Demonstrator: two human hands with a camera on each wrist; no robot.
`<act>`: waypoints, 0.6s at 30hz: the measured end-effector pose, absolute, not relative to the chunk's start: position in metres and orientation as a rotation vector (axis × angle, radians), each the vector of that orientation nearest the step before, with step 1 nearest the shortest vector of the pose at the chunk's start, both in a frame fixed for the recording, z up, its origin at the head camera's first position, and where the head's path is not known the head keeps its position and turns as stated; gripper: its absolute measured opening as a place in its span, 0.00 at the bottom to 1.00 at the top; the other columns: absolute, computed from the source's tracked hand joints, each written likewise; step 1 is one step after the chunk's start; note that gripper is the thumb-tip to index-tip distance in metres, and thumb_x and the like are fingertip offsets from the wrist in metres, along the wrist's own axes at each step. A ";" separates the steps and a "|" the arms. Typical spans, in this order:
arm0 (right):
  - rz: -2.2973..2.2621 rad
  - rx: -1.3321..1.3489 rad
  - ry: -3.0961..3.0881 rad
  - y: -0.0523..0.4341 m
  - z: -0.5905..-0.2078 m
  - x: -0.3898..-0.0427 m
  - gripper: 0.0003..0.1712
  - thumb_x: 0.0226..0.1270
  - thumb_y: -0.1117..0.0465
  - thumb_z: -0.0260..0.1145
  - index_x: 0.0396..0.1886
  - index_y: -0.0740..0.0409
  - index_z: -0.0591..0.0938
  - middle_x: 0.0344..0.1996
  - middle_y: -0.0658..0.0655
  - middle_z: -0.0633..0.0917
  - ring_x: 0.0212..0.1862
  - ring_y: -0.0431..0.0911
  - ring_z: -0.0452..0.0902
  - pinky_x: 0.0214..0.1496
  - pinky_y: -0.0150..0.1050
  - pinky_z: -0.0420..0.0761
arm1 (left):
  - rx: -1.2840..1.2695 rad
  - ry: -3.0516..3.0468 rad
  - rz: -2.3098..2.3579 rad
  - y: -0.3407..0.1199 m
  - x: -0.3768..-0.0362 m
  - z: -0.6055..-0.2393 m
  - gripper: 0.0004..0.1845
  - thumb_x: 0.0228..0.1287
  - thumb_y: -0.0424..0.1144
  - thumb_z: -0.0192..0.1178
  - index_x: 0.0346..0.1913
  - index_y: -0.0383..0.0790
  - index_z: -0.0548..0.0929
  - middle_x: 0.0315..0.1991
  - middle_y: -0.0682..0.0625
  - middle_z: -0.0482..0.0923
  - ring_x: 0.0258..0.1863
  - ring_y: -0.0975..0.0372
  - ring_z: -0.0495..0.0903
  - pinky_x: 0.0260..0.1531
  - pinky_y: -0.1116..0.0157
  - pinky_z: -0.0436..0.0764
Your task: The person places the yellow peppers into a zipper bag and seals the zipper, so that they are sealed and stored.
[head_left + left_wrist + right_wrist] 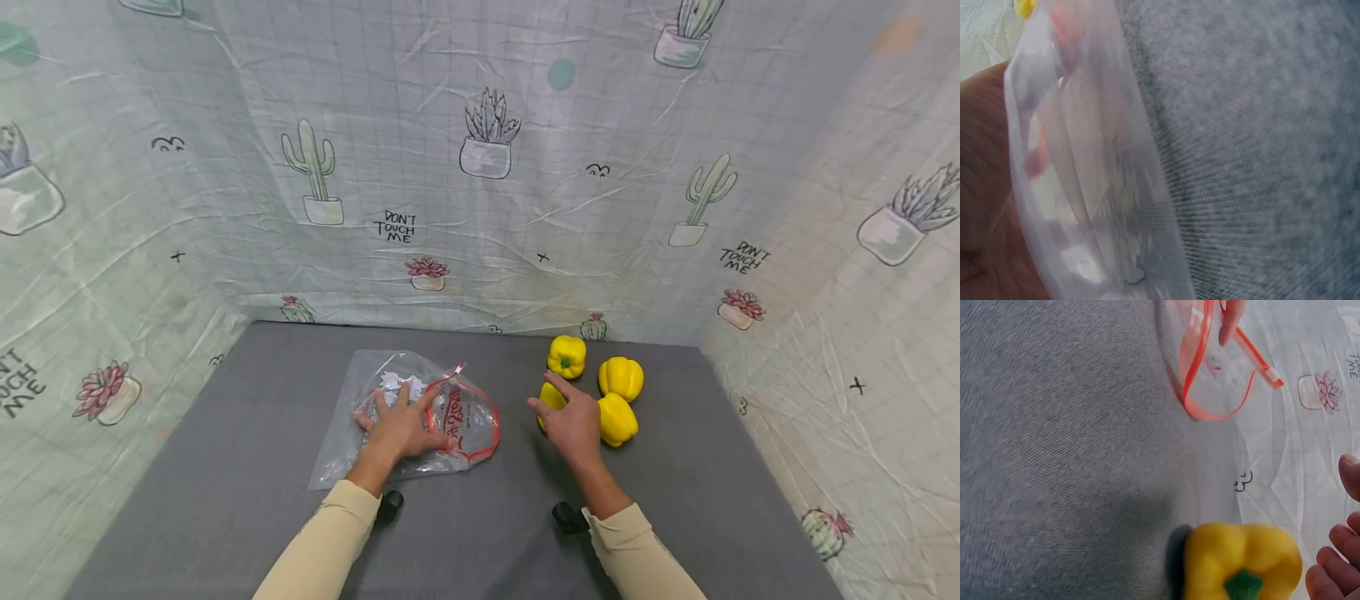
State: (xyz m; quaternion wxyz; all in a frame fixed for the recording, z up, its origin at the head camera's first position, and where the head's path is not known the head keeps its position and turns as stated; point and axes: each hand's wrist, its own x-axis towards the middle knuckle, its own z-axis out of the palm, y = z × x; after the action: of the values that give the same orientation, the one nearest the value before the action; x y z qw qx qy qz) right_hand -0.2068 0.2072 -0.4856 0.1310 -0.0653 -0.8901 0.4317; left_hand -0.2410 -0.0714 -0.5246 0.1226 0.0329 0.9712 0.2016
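Fingers (390, 400) of the left hand (401, 429) lie spread and fairly straight, pressed flat on the clear plastic bag (375, 442) in the head view, the thumb stretched toward the bag's red-rimmed mouth (480, 425). The bag rests on the grey table (225, 483), left of centre, with white crumpled stuff inside under the fingertips. The right hand (573, 425) hovers open with its fingers loosely spread, over the nearest of four yellow peppers (555, 398), which is mostly hidden beneath it. Another pepper (617, 419) lies just beside that hand's outer edge, one (621, 377) sits beyond it, and the far pepper (567, 355) is just past the fingertips. The peppers cluster to the right of the bag, apart from it.

From the left wrist, the palm (982, 187) fills the left edge and the bag's clear film (1091, 187) runs right against it, over the grey cloth (1260, 150). The fingers themselves show only as a blur through the plastic.

From the right wrist, fingertips (1335, 550) show at the lower right edge, slightly curled and not touching anything, just beside a yellow pepper with a green stem (1241, 569). The bag's red mouth (1210, 381) lies well beyond on the table, with a fingertip of the other hand (1232, 319) at its rim.
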 end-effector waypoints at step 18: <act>1.197 -0.310 -2.607 0.214 -0.501 -0.207 0.40 0.64 0.57 0.77 0.72 0.67 0.74 0.75 0.69 0.73 0.75 0.66 0.69 0.77 0.63 0.68 | 0.096 2.824 0.576 -0.072 -0.240 -0.523 0.54 0.53 0.68 0.73 0.82 0.69 0.59 0.85 0.35 0.46 0.79 0.22 0.35 0.61 0.13 0.38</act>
State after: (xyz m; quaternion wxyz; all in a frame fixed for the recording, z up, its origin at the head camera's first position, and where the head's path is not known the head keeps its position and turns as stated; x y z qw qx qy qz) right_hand -0.2073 0.2145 -0.5014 0.1279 -0.1065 -0.8961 0.4114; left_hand -0.2403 -0.0718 -0.5226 0.1286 0.0330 0.9712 0.1980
